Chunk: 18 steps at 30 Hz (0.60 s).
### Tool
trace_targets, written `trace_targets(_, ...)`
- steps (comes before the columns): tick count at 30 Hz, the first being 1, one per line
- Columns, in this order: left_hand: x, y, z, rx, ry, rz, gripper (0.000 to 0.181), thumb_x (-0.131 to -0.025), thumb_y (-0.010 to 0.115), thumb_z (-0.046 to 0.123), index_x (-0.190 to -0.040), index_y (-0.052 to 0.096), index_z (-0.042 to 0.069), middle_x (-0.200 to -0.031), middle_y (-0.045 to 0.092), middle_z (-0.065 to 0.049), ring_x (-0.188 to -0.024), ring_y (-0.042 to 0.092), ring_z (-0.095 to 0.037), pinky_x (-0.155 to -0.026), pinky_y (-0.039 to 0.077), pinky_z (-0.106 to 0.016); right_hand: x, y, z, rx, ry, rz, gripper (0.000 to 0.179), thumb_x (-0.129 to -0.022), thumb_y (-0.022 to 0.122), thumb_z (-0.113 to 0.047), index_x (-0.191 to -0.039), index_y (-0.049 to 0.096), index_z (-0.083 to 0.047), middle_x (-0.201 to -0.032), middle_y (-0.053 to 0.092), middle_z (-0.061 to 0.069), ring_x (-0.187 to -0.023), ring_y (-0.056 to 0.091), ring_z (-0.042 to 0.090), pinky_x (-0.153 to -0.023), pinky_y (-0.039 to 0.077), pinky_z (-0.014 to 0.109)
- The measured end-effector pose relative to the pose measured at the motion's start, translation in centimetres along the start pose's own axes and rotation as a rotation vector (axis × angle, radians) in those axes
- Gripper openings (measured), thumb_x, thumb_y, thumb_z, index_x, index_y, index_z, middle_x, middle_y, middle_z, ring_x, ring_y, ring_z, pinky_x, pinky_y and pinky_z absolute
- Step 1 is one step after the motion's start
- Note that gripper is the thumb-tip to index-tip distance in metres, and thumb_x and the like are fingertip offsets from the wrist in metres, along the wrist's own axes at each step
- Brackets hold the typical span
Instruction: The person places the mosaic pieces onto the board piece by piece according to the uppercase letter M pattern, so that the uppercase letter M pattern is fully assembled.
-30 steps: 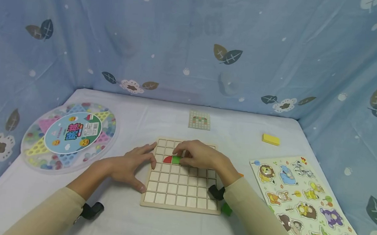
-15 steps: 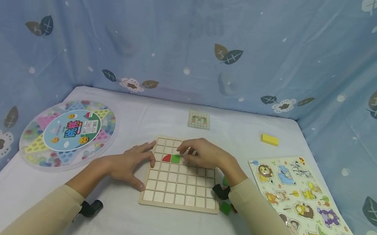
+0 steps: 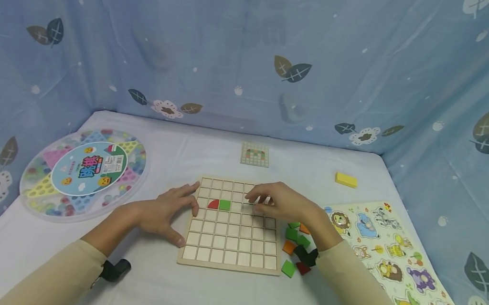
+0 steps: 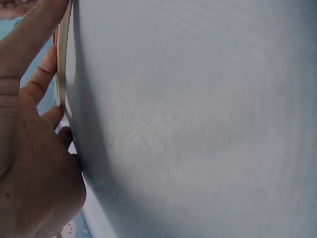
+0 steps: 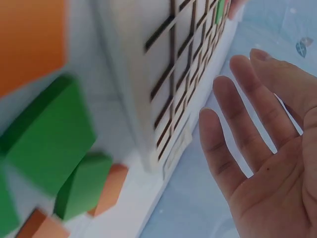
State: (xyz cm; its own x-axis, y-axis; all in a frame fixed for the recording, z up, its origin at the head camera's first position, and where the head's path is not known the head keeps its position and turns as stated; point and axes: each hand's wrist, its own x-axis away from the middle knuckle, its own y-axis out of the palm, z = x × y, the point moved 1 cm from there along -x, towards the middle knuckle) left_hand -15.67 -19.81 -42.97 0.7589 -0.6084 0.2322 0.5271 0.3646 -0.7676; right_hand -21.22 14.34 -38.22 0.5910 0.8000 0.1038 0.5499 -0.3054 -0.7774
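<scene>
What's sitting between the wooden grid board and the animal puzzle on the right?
Loose green, orange and red blocks lie between the grid board and animal puzzle, seen in the head view; the right sleeve hides part of that stretch.

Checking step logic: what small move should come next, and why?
Probably fetch one of the loose blocks: the right hand looks empty over the board, where only a red piece and a green piece show, and those blocks lie by its right edge.
</scene>
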Motion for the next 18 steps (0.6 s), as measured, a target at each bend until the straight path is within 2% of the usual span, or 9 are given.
trace_targets(11,-0.4,0.0,0.0,-0.020,0.001,-0.009,0.065,-0.067,0.090,0.059,-0.114,0.052,0.036,-0.174,0.002,-0.009,-0.157,0.002,-0.046,-0.116,0.015,-0.075,3.1,-0.8,1.6,0.007,0.034,0.060,0.029,-0.099,0.068,-0.012,-0.129,0.068,-0.010,-0.120,0.072,0.002,-0.103,0.066,0.014,-0.089,0.056,0.038)
trace_targets(18,-0.2,0.1,-0.1,-0.031,-0.003,-0.003,0.064,-0.067,0.090,0.059,-0.114,0.052,0.036,-0.174,0.002,-0.009,-0.157,0.003,-0.046,-0.116,0.016,-0.075,4.8,-1.4,2.4,0.025,0.057,0.080,0.029,-0.098,0.069,-0.012,-0.128,0.068,-0.009,-0.120,0.072,0.002,-0.104,0.067,0.016,-0.088,0.057,0.042)
